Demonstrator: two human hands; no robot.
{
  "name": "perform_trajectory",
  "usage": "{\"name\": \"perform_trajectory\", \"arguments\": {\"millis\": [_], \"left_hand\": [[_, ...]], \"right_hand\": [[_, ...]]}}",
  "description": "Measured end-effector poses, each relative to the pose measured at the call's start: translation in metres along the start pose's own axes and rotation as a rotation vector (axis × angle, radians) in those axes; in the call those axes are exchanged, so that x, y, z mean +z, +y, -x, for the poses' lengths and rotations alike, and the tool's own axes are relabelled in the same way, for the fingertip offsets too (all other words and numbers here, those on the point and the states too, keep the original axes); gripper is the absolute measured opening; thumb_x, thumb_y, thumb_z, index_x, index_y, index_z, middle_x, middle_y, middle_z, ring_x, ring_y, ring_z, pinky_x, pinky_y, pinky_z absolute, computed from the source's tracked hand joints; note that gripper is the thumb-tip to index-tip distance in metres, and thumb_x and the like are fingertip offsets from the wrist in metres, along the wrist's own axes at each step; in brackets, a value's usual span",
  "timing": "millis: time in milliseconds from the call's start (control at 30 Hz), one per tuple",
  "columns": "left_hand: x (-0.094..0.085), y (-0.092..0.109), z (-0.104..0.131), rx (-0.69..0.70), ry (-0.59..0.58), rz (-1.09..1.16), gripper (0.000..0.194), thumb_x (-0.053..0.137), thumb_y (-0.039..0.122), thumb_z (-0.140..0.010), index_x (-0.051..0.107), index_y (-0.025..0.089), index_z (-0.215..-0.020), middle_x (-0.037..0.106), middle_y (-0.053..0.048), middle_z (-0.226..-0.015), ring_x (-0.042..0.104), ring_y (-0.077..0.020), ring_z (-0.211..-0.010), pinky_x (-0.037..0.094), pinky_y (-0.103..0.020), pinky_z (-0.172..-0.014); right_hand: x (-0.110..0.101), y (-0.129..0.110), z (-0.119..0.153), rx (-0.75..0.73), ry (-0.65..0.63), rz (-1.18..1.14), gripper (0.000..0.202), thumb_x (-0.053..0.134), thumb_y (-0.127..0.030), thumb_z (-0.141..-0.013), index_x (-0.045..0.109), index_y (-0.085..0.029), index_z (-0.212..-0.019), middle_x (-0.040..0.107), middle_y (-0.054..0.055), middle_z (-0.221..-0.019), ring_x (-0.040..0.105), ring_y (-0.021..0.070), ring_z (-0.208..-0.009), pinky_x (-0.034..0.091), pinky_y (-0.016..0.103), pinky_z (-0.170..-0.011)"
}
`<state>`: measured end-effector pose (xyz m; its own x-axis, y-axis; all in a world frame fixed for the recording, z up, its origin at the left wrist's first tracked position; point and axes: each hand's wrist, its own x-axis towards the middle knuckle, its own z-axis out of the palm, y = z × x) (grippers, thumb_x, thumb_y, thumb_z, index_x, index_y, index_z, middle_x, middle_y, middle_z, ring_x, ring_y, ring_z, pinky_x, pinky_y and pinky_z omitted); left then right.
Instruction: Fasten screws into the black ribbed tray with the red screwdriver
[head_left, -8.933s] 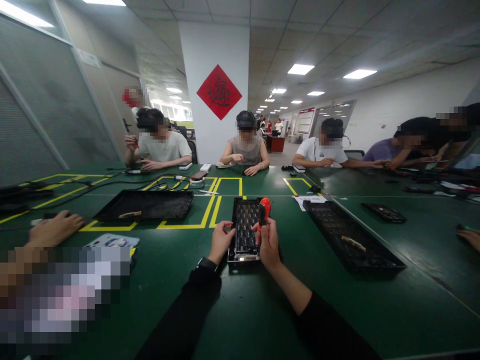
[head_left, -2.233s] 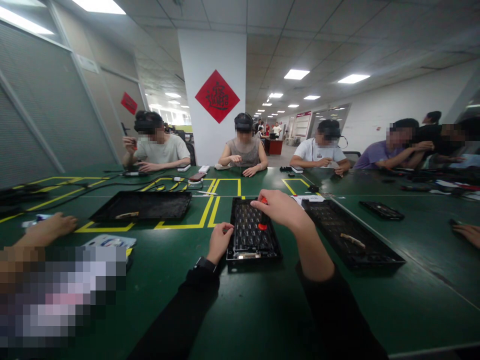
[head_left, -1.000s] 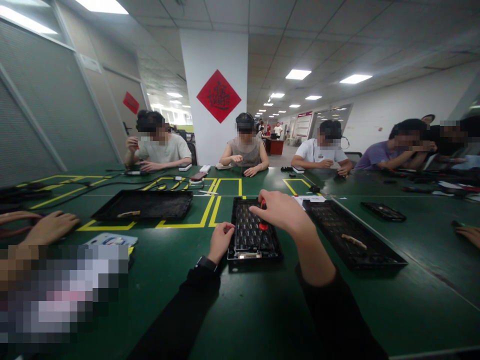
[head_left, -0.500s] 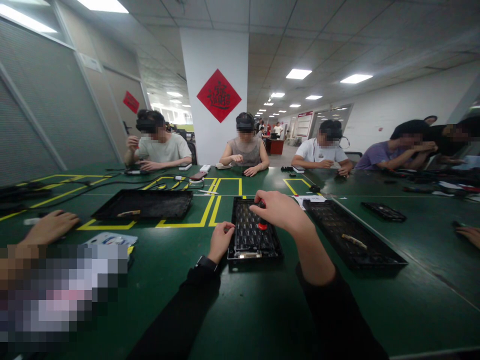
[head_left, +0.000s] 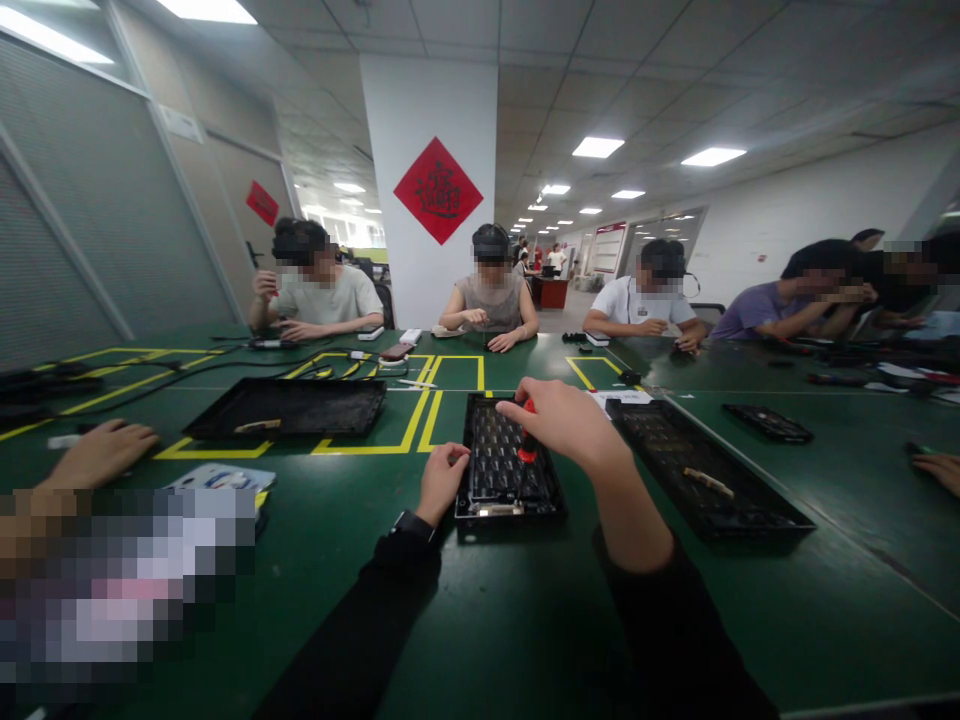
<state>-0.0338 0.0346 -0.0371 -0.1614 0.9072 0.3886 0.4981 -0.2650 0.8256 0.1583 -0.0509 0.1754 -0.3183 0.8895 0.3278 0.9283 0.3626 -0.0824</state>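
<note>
The right hand has its fingers around a red-and-black screwdriver, upright over the black tray. At nine o'clock, the left hand touches the tray — grip unclear.

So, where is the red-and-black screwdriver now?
Just right of centre in the head view: the right hand holds the screwdriver over the patterned black tray, the left hand at the tray's left edge.

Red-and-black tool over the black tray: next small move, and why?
Probably a light twist of the red-and-black tool: the right hand grips it from above, roughly upright over the black tray, and the left hand is at the tray's left edge. Its tip isn't clearly visible, so check seating first.
</note>
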Motion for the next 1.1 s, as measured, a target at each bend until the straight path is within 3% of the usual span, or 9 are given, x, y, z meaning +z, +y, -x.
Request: {"name": "perform_trajectory", "arguments": {"millis": [233,433,667,900,1100], "left_hand": [[0.0002,-0.0011,-0.0001,0.021,-0.001,-0.028,0.014,0.053,0.025,-0.076,0.063,0.018,-0.08,0.062,-0.004,-0.085,0.056,-0.0151,-0.08,0.044,-0.029,-0.075],[0.0005,-0.0032,-0.0005,0.018,-0.003,-0.012,0.013,0.052,0.025,-0.076,0.063,0.018,-0.079,0.06,-0.004,-0.086,0.055,-0.015,-0.081,0.045,-0.029,-0.075],[0.0018,-0.0023,-0.0023,-0.005,-0.005,-0.002,0.013,0.052,0.025,-0.075,0.063,0.018,-0.079,0.059,-0.004,-0.084,0.055,-0.0154,-0.081,0.044,-0.03,-0.076],[0.0003,0.0021,-0.0013,-0.03,-0.005,-0.002,0.013,0.054,0.026,-0.074,0.063,0.018,-0.078,0.06,-0.004,-0.084,0.055,-0.0152,-0.08,0.045,-0.03,-0.076],[0.0001,0.0026,-0.0007,-0.009,-0.005,-0.003,0.013,0.053,0.025,-0.075,0.063,0.018,-0.079,0.061,-0.004,-0.085,0.056,-0.0154,-0.081,0.045,-0.03,-0.076]], "right_hand": [[0.0031,0.0005,-0.0012,-0.044,0.014,0.047,0.025,0.043,-0.033,-0.084,0.057,-0.02,-0.1,0.064,0.008,-0.099,0.061,0.023,-0.083,0.041,0.031,-0.07],[0.0041,-0.0017,-0.0048,-0.037,-0.003,-0.011,0.037,0.036,-0.049,-0.086,0.056,-0.02,-0.099,0.065,0.008,-0.094,0.061,0.0229,-0.083,0.041,0.03,-0.068],[0.0025,-0.0029,-0.0064,-0.019,-0.007,0.047,0.027,0.036,-0.036,-0.088,0.057,-0.02,-0.094,0.066,0.007,-0.089,0.062,0.0224,-0.078,0.04,0.03,-0.066],[0.0006,-0.0007,-0.0042,0.014,-0.008,0.003,0.053,0.023,-0.059,-0.088,0.057,-0.019,-0.097,0.066,0.01,-0.093,0.062,0.0241,-0.084,0.043,0.032,-0.069],[0.0015,-0.001,-0.0044,0.015,0.003,0.061,0.034,0.027,-0.033,-0.091,0.057,-0.018,-0.097,0.066,0.011,-0.095,0.062,0.0235,-0.084,0.042,0.032,-0.072]]}}
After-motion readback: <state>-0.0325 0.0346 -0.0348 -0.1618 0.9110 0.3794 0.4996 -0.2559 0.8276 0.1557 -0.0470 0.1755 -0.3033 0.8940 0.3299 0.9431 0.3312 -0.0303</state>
